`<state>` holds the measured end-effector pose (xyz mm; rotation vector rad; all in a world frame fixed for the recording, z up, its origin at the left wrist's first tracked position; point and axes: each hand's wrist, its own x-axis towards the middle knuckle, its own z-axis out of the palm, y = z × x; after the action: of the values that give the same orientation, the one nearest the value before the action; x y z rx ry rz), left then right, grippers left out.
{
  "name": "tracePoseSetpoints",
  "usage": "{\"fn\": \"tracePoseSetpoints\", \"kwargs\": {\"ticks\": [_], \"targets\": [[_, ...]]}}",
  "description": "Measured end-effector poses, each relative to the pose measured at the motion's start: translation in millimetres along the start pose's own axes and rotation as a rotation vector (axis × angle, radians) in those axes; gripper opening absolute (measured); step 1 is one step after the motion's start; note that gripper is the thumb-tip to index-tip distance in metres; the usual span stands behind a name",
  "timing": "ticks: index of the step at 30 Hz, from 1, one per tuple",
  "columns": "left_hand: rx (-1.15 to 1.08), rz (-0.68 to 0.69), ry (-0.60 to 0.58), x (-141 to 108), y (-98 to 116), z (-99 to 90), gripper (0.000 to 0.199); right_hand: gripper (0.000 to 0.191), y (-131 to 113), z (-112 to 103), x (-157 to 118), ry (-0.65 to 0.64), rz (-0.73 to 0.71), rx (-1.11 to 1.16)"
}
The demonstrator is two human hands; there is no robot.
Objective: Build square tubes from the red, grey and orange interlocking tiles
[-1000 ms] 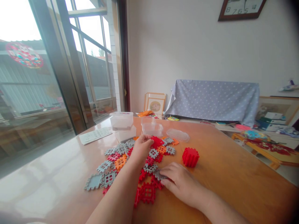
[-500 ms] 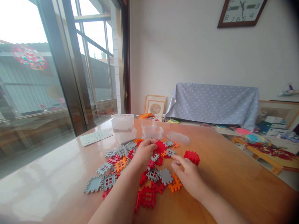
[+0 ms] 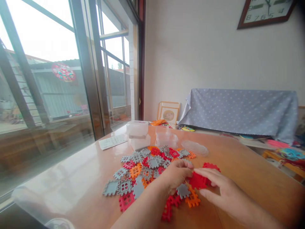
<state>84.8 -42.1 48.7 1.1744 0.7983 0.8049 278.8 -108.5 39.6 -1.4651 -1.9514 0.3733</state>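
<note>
Red and flat, the piece (image 3: 197,182) has bumpy edges — the left hand (image 3: 178,173) pinches it; the right hand (image 3: 222,185) spreads loosely over it. Clear tubs (image 3: 166,140) stand behind; insides too blurry.

Tiles (image 3: 155,162) on table (image 3: 238,162), containers (image 3: 137,129) behind

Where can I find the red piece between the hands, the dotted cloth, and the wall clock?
Red piece (image 3: 197,181): head view, on its flat face.
Dotted cloth (image 3: 238,111): head view, middle of its hanging front.
Wall clock (image 3: 265,13): head view, on its visible dial.
</note>
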Motion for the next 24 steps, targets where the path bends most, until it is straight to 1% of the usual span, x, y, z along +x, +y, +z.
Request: {"fn": "tracePoseSetpoints", "kwargs": {"ticks": [4,7,10,13,16,19,21,24], "targets": [[-0.061,0.002,-0.025,3,-6,1.2,0.030,0.049,-1,-7,0,0.000,0.044,0.025],[-0.066,0.004,-0.034,4,-9,1.9,0.032,0.046,-3,-12,1,-0.030,0.066,0.022],[-0.062,0.010,-0.081,4,-10,2.4,0.030,0.046,0,-20,2,-0.046,0.093,0.051],[-0.041,0.006,-0.098,4,-9,2.4,0.031,0.051,14,-31,3,0.010,0.149,0.084],[0.010,-0.022,-0.088,4,-10,2.6,0.027,0.063,37,-41,4,0.087,0.264,0.086],[0.077,-0.056,-0.148,5,-15,3.5,0.023,0.064,59,-48,6,0.174,0.303,0.162],[0.143,-0.080,-0.194,4,-19,4.4,0.023,0.062,67,-50,8,0.225,0.305,0.219],[0.244,-0.072,-0.214,2,-22,5.8,0.025,0.061,68,-50,9,0.261,0.311,0.273]]}}
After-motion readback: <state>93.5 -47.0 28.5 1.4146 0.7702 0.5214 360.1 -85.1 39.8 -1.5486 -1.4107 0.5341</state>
